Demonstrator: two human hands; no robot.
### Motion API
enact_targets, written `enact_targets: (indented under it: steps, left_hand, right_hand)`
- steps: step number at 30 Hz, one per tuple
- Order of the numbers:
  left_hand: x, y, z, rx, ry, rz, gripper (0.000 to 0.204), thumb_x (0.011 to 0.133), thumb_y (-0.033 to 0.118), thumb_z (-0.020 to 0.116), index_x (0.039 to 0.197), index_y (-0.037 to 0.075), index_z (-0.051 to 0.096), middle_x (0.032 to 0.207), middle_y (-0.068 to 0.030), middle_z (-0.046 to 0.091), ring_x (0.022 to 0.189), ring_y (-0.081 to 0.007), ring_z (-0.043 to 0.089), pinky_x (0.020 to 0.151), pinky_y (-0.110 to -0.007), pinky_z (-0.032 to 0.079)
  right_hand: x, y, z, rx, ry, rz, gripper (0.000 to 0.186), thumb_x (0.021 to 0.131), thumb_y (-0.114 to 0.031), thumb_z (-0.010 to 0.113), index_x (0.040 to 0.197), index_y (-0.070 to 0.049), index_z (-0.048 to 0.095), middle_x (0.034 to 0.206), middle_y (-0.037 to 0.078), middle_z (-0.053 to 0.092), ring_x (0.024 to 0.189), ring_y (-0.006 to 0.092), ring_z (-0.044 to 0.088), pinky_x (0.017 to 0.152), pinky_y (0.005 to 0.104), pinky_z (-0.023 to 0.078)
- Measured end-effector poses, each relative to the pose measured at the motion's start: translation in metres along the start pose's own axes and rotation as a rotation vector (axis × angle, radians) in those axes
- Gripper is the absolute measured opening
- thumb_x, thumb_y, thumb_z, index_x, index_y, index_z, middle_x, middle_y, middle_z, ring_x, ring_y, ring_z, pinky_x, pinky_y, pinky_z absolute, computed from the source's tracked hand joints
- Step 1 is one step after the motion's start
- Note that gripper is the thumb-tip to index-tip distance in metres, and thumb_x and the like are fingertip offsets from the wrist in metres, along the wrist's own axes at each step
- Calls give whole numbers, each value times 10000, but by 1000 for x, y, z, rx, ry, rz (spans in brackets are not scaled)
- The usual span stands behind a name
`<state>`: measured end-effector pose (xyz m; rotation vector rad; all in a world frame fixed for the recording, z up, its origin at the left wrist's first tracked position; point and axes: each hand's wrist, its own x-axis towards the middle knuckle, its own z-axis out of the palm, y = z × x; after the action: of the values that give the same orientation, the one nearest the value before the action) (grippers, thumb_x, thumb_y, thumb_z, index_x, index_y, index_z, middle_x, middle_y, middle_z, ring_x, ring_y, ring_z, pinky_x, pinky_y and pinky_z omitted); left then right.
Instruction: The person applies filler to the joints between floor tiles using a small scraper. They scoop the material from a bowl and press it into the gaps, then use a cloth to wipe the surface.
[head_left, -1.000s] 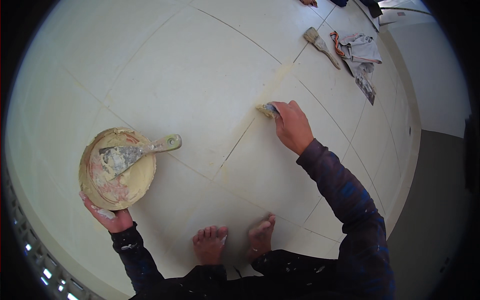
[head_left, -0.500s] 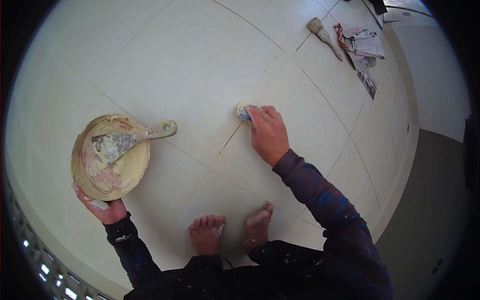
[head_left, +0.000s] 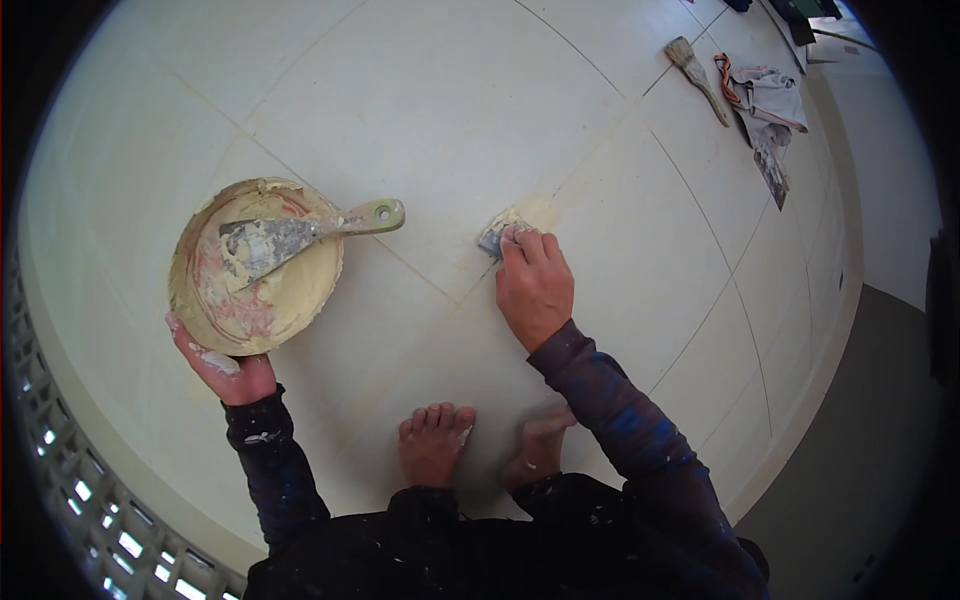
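My left hand [head_left: 225, 365] grips the near rim of a round shallow pan [head_left: 205, 305] smeared with yellowish putty. A putty knife [head_left: 300, 232] lies across the pan, its handle sticking out to the right. My right hand [head_left: 532, 285] presses a small scraper blade [head_left: 496, 237] onto the pale tiled floor [head_left: 430, 110] at a tile joint, where a patch of yellowish putty [head_left: 535, 212] is spread. My two bare feet [head_left: 480, 445] stand just below my right hand.
A paintbrush [head_left: 697, 78] lies on the floor at the upper right, beside a crumpled grey cloth [head_left: 770, 95] with an orange strap. A latticed edge [head_left: 90, 500] runs along the lower left. The tiled surface ends at a grey strip [head_left: 860, 470] on the right.
My right hand with the scraper has slid along the joint toward me and to the left. The pan in my left hand has stayed roughly in place.
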<state>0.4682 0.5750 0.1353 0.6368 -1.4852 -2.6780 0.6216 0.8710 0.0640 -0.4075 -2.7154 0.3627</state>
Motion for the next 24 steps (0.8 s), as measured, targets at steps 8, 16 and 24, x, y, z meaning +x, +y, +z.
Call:
enact_targets:
  steps: [8, 16, 24]
  left_hand:
    - [-6, 0, -31, -1, -34, 38, 570, 1065, 500, 400, 1475, 107, 443, 1490, -62, 499, 1359, -243, 490, 1154, -437, 401]
    - [2, 6, -29, 21, -8, -16, 544, 1070, 479, 386, 1463, 109, 457, 1488, -62, 501, 1358, -243, 491, 1153, -440, 401]
    - [14, 11, -38, 23, 10, 17, 573, 1071, 494, 377, 1482, 99, 434, 1515, -65, 472, 1377, -252, 467, 1168, -437, 377]
  right_hand:
    - [-64, -52, -25, 603, -323, 100, 251, 815, 21, 639, 1064, 19, 672, 1014, 155, 652, 967, 342, 598, 847, 408, 514]
    - [16, 68, -23, -14, 45, 134, 277, 834, 50, 630, 1109, 29, 646, 1112, 148, 673, 995, 351, 597, 874, 416, 515]
    - [-74, -78, -22, 513, -314, 14, 352, 797, 33, 658, 1149, 31, 644, 1099, 146, 673, 1029, 340, 614, 904, 407, 527]
